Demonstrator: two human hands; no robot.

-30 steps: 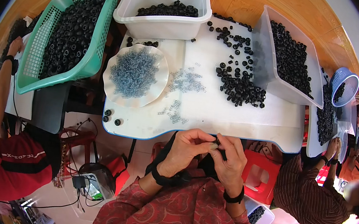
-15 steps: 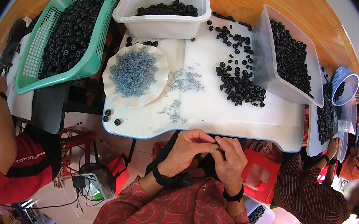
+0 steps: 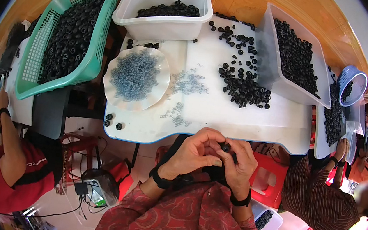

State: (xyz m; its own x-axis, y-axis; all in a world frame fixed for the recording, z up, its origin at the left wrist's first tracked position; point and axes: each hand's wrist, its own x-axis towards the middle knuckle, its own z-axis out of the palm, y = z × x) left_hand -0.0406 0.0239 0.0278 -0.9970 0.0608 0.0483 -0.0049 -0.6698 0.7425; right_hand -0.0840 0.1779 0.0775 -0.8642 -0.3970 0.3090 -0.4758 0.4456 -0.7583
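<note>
Just off the table's front edge, a small black round part (image 3: 225,147) with a hole in its end sits between my two hands. My right hand (image 3: 241,163) is closed around it, thumb and forefinger pinching its sides. From the other side, the bent forefinger of my left hand (image 3: 194,155) presses against it, with the left thumb lower and a little apart. On the white table (image 3: 246,122), loose black round parts (image 3: 246,90) lie heaped at the right. A scalloped white plate (image 3: 107,90) holds many tiny clear bluish pieces (image 3: 135,74), and more are scattered beside it.
A green basket (image 3: 82,72), a white tub (image 3: 160,26) and a translucent bin (image 3: 283,83), all with black parts, ring the table. Three black parts sit at its left corner. Co-workers sit left (image 3: 14,173) and right (image 3: 324,199); a red stool (image 3: 269,181) is beside me.
Both hands have turned and the left thumb has moved down from the pinch, so the black part now shows between the fingers. The view has shifted slightly.
</note>
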